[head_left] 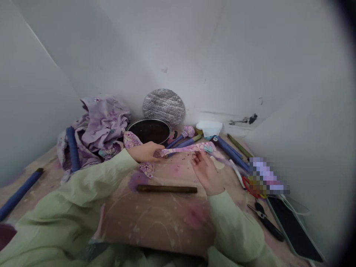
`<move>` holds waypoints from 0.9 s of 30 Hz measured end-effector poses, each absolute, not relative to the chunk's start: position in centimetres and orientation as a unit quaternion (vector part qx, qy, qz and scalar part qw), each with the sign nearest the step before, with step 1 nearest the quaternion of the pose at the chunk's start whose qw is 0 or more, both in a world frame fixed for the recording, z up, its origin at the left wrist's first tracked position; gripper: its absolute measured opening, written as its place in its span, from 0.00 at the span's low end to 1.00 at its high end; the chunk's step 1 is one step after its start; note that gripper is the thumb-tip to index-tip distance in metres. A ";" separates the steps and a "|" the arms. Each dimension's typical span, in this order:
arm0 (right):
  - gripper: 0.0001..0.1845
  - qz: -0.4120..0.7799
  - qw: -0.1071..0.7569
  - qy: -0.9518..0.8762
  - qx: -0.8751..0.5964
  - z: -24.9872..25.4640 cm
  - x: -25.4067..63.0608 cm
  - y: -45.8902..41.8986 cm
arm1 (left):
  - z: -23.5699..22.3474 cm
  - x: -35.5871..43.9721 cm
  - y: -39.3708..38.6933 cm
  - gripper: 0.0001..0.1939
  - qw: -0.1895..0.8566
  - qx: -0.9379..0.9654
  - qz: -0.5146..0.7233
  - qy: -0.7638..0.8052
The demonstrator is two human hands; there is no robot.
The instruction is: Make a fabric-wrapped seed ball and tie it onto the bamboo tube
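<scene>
A strip of pink and purple floral fabric (189,148) stretches sideways above the table. My left hand (147,151) is closed on its left part, and loose ends of the cloth show behind and below that hand. Palm turned up, my right hand (206,172) is just under the strip's right part; its fingers are loosely curled and apart, with nothing gripped. Whether the fingertips touch the fabric is hard to see. Nearer to me, a dark brown stick (167,189) lies crosswise on the stained tabletop (155,218).
Behind my hands are a dark pot (150,129) and a round silver foil disc (164,105) leaning on the wall. Crumpled floral cloth (105,115) is piled left. On the right are blue-wrapped sticks (230,152), a face mask (210,128), pliers (265,220) and a phone (294,226).
</scene>
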State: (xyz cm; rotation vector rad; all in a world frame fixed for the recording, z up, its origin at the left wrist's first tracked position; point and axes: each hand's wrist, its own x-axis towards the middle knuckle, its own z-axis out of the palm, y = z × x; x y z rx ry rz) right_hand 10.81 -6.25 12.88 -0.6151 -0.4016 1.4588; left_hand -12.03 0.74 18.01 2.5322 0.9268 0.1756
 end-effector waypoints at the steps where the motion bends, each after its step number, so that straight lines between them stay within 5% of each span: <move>1: 0.11 0.636 0.698 -0.168 -0.285 12.4 11.8 -7.2 | 17.7 -11.8 0.9 0.11 0.203 0.917 0.064 0.337; 11: 0.08 0.464 0.754 -0.225 -0.407 6.5 14.5 -14.9 | 12.9 -8.6 -0.8 0.11 0.220 0.939 0.009 0.264; 20: 0.21 0.269 0.408 -0.672 -0.557 5.7 12.6 -13.8 | 11.8 -6.4 -2.1 0.14 0.163 0.965 0.075 0.193; 23: 0.11 0.259 0.364 -0.706 -0.549 6.4 11.9 -13.1 | 11.9 -6.7 -2.6 0.13 0.159 0.958 0.100 0.215; 27: 0.12 0.265 0.346 -0.716 -0.546 6.8 12.7 -13.3 | 10.4 -7.3 -4.2 0.13 0.128 0.930 0.230 0.258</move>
